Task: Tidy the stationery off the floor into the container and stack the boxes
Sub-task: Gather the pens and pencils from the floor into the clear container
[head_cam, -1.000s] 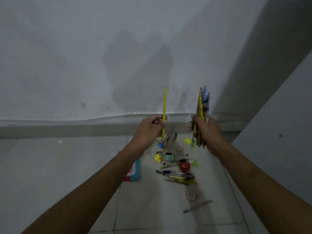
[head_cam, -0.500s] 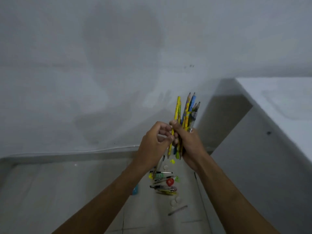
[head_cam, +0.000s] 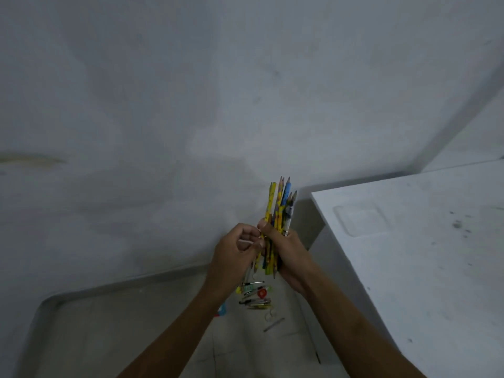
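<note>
My right hand (head_cam: pixel 293 259) grips an upright bundle of pencils (head_cam: pixel 282 211), mostly yellow and blue, tips up. My left hand (head_cam: pixel 233 259) is pressed against the bundle's left side, its thumb and fingers curled and pinching the yellow pencil (head_cam: pixel 270 199) at that edge. Both hands are held up in front of the wall. Below them, loose stationery (head_cam: pixel 255 294) lies on the floor: pens, markers and small red and green pieces. A tape ring (head_cam: pixel 270 315) and a grey pen (head_cam: pixel 274 324) lie just in front of that pile. A blue and red box (head_cam: pixel 222 311) peeks out behind my left forearm.
A white table (head_cam: pixel 422 268) fills the right side, its corner close to my right hand. A clear shallow rectangular tray or lid (head_cam: pixel 360 219) lies on it. The grey wall rises behind, with tiled floor (head_cam: pixel 122 336) to the left. A thin dark stick (head_cam: pixel 317 357) lies by the table.
My left hand carried the single yellow pencil over to the bundle in my right hand, and the hands now touch. The view has risen, bringing the table into sight.
</note>
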Demonstrator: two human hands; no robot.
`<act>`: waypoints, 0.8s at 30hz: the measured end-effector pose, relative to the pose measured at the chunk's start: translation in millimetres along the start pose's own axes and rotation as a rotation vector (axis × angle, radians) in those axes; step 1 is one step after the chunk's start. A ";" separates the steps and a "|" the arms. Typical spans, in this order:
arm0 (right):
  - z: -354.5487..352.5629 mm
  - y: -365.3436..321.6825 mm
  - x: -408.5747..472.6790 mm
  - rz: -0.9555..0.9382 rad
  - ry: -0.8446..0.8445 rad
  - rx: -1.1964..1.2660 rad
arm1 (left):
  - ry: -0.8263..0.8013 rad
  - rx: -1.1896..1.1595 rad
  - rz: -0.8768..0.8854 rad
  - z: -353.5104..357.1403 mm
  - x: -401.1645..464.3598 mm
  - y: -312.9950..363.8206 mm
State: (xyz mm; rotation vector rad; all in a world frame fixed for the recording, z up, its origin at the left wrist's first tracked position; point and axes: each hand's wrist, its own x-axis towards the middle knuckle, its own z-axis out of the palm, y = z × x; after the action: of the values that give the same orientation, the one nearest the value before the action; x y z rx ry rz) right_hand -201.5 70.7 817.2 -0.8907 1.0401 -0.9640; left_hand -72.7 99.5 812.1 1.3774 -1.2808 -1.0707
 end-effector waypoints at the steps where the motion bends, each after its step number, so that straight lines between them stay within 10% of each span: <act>1: 2.2 -7.7 -7.1 0.014 0.023 0.009 | -0.019 -0.014 -0.023 -1.0 -3.0 8.8; 15: -87.5 -37.7 -67.0 0.078 0.284 0.166 | -0.416 0.109 -0.127 34.2 -19.2 40.5; 24: -200.4 -50.6 -38.5 0.132 0.380 -0.269 | -0.556 0.302 -0.172 106.5 35.8 12.9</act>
State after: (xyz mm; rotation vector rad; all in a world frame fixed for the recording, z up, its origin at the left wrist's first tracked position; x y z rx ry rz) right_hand -411.6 63.5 822.2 -0.8618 1.5619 -0.9139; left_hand -176.9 56.1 805.9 1.4867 -1.8070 -1.4943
